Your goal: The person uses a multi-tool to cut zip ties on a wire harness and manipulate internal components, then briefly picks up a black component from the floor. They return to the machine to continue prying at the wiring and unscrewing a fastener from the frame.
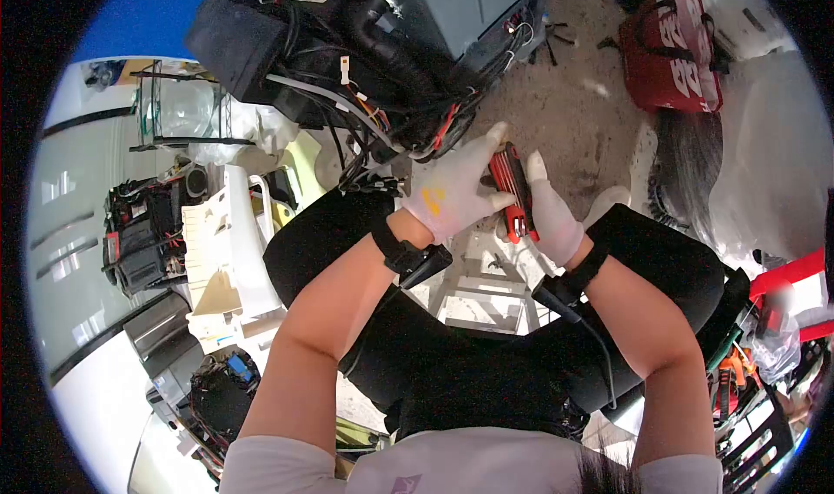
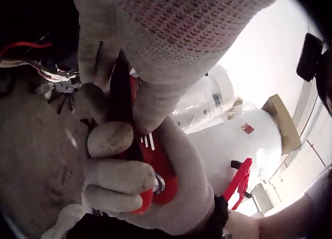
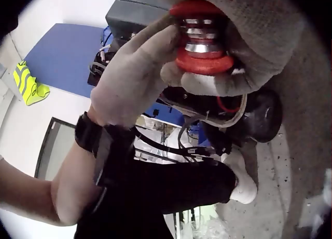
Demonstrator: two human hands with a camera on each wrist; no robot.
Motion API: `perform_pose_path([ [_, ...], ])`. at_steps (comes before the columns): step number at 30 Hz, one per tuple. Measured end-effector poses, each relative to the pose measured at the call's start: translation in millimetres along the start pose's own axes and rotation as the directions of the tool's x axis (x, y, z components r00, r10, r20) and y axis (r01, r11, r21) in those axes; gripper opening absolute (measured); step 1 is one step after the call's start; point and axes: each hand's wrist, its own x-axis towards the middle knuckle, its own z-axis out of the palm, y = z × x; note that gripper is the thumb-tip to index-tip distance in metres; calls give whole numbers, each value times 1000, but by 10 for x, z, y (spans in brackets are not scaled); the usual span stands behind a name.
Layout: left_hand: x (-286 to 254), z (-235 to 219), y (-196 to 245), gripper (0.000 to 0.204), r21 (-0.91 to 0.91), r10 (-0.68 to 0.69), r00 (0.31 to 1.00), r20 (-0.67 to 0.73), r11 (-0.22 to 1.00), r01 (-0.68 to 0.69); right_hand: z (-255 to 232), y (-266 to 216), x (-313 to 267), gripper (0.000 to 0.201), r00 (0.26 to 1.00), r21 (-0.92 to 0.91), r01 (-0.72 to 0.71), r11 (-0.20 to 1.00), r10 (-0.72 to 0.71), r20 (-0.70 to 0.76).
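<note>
A red and black folding hex key set (image 1: 512,190) is held between both hands, above the gap between the knees. My right hand (image 1: 556,216), in a whitish work glove, grips its body; in the left wrist view the curled fingers (image 2: 119,176) wrap across the red handle (image 2: 158,169). The gloved left hand (image 1: 452,185), with a yellow mark on its back, pinches the tool from the other side. Metal pieces (image 3: 202,34) between the red side plates show at the tool's end in the right wrist view. Part of its body is hidden under the gloves.
Just ahead is a dark machine unit (image 1: 382,51) with loose cables and connectors (image 1: 373,112). A red bag (image 1: 673,51) stands on the concrete floor at far right. Stacked material (image 1: 213,259) and a wire shelf (image 1: 182,112) are at left.
</note>
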Motion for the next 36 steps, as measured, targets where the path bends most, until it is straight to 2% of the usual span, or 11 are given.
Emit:
perform_pose_path([
  [4, -25, -2, 69, 97, 14, 46, 999, 8, 999, -46, -24, 23, 22, 71, 997, -5, -47, 999, 47, 55],
  [7, -48, -26, 175, 103, 98, 31, 997, 68, 994, -38, 38, 70, 65, 69, 996, 181, 76, 981, -65, -65],
  [9, -53, 20, 153, 106, 106, 32, 999, 43, 994, -36, -87, 109, 73, 65, 995, 217, -6, 976, -17, 103],
  [15, -47, 81, 173, 105, 220, 61, 998, -9, 974, -58, -96, 196, 132, 64, 997, 267, -80, 960, 73, 37],
  [19, -48, 44, 201, 105, 188, 52, 998, -20, 981, -47, -42, 101, 45, 63, 988, 329, -157, 931, 152, 39],
  [22, -45, 31, 208, 104, 173, 28, 1000, 8, 984, -29, -35, 90, 31, 63, 989, 250, -141, 958, 124, 85],
  [25, -47, 57, 186, 102, 193, 24, 1000, 8, 981, -25, 0, 88, 36, 64, 989, 265, -150, 953, 150, 20],
  [27, -47, 70, 190, 96, 246, 54, 999, 3, 968, -53, -61, 157, 85, 64, 996, 102, -79, 992, 75, 43],
  [31, -73, 132, 168, 89, 331, 85, 996, 2, 940, -81, -118, 430, 311, 65, 999, 55, -44, 997, 45, -12],
  [34, -65, 104, 169, 82, 308, 82, 997, 0, 948, -78, -227, 640, 467, 66, 979, -132, 159, 978, -174, -107],
  [36, -50, 92, 103, 75, 243, 71, 997, 20, 967, -74, -265, 503, 352, 67, 993, -121, 61, 991, -73, -97],
])
